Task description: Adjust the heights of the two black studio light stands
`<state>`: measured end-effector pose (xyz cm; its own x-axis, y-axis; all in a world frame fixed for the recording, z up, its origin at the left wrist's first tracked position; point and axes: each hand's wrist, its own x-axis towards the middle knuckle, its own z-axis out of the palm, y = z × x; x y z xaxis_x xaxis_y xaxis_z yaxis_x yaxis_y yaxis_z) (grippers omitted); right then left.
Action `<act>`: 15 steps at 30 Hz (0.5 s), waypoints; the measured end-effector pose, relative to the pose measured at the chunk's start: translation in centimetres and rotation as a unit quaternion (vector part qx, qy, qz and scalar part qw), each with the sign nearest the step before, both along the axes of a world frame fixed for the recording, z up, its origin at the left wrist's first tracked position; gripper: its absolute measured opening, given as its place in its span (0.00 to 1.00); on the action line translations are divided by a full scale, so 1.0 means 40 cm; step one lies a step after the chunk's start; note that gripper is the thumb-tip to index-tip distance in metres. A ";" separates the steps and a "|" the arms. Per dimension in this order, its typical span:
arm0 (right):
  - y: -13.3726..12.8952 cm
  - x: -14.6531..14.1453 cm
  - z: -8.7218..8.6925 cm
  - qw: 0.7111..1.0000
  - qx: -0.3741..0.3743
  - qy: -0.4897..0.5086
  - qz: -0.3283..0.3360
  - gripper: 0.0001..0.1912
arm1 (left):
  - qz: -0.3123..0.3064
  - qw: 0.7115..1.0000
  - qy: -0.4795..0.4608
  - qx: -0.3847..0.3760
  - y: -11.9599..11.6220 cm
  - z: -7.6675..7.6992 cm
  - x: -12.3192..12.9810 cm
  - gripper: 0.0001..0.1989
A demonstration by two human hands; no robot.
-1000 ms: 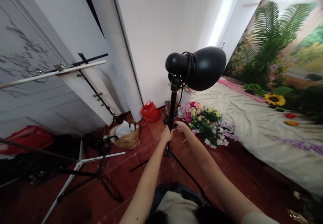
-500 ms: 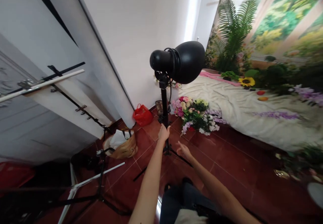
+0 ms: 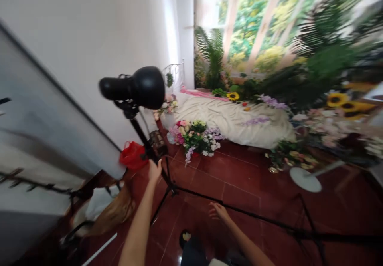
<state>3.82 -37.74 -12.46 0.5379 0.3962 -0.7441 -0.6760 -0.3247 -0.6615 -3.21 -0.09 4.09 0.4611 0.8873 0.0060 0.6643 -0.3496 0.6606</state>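
My left hand (image 3: 154, 171) is wrapped round the pole of a black light stand (image 3: 140, 131), just under its clamp. On top of the stand sits a black studio lamp (image 3: 131, 88) with a rounded reflector facing right. The stand leans to the left, and its legs spread over the red tiles. Lower and to the right, my right hand (image 3: 219, 211) hangs in the air with its fingers apart and nothing in it. One dark leg or pole passes along the floor behind that hand.
A red bag (image 3: 132, 155) and a tan bag (image 3: 112, 212) lie by the left wall. Beyond the stand are a flower bouquet (image 3: 196, 136) and a bed with a cream cover (image 3: 221, 116). Another black stand (image 3: 311, 234) and a round white base (image 3: 305, 179) are at right.
The view has swung right, showing more of the window backdrop and flowers. The light stand now tilts left, still in my left hand. My right hand is lower and farther from the pole.
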 end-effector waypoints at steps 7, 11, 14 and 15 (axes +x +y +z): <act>-0.303 0.124 0.056 0.994 0.044 0.001 -0.102 0.14 | 0.169 0.982 0.087 0.025 -0.124 -0.002 0.052 0.28; -0.599 0.203 0.110 0.979 0.066 -0.001 -0.191 0.13 | 0.185 0.977 0.100 -0.041 -0.389 -0.115 0.127 0.18; -0.845 0.264 0.158 0.948 0.111 -0.008 -0.298 0.14 | 0.017 0.990 0.094 -0.105 -0.684 -0.204 0.228 0.08; -0.926 0.284 0.175 0.934 0.124 -0.005 -0.334 0.14 | -0.047 0.990 0.081 -0.108 -0.793 -0.224 0.270 0.06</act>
<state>15.19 -74.77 -5.44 0.7339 0.1288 -0.6669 -0.6656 0.3326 -0.6681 7.58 -31.79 -4.86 0.5217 0.8126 -0.2598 0.7387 -0.2780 0.6140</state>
